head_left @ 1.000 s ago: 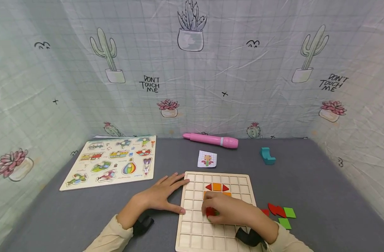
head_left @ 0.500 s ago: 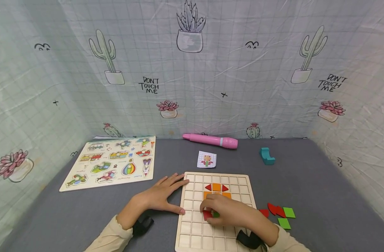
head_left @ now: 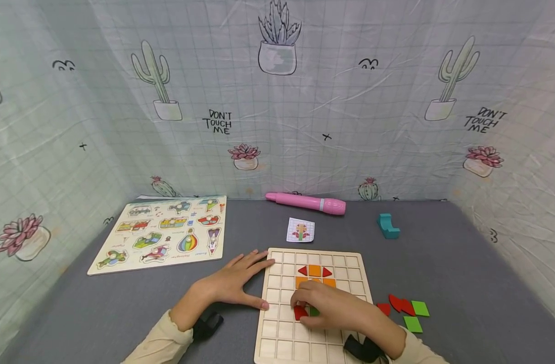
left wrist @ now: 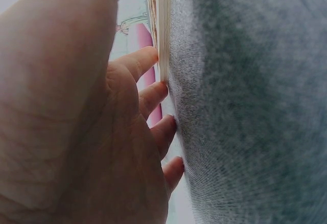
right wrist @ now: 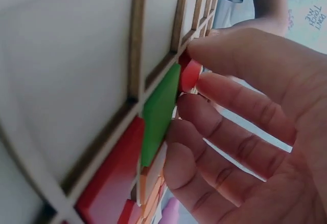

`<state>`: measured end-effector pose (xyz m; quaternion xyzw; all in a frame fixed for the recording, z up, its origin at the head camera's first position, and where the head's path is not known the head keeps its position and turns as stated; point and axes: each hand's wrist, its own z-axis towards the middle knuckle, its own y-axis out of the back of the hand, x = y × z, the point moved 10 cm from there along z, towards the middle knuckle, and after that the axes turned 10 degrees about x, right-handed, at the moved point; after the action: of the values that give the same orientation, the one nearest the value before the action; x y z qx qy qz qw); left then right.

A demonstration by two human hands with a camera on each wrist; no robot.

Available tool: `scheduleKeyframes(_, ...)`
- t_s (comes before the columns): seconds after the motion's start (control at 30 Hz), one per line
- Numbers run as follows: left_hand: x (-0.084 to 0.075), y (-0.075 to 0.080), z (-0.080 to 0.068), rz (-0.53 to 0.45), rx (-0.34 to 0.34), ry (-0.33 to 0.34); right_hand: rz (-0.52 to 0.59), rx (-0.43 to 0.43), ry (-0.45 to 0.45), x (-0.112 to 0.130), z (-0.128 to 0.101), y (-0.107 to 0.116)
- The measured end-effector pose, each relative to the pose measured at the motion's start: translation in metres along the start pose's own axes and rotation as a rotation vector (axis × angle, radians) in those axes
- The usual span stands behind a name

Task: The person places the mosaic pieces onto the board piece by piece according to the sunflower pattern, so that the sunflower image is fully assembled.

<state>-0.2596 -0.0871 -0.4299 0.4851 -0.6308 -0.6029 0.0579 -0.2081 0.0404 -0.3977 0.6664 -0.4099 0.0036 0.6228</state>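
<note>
A pale wooden grid board (head_left: 284, 331) lies on the table. My left hand (head_left: 232, 280) rests at its left side, fingers spread, with thumb and fingertips at the edge; the left wrist view shows those fingers (left wrist: 153, 98) along the board's side. Over the middle of the board, my right hand (head_left: 325, 303) pinches a small red piece (right wrist: 190, 74) between thumb and index finger, at the cell left of a green tile (right wrist: 161, 114). Another red tile (right wrist: 112, 178) sits on the green tile's other side. Orange tiles (head_left: 314, 271) and red triangles (head_left: 327, 272) fill cells farther up.
Loose red pieces (head_left: 407, 306) and green squares (head_left: 413, 324) lie right of the board. Behind it are a pattern card (head_left: 300, 230), a pink microphone-shaped toy (head_left: 305, 201) and a teal block (head_left: 388, 226). A picture puzzle board (head_left: 168, 258) lies at left.
The red piece has shifted slightly left and nearer, to the cell beside the green tile, which shows more now. My right hand moved a little with it; the left hand stayed put.
</note>
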Motion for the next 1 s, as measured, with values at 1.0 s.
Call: scheduleKeyframes(1.0,0.0003,-0.0006,-0.0003,0.012,-0.003,0.001,0.005,-0.003,0.016,0.0001,0.0024,-0.0012)
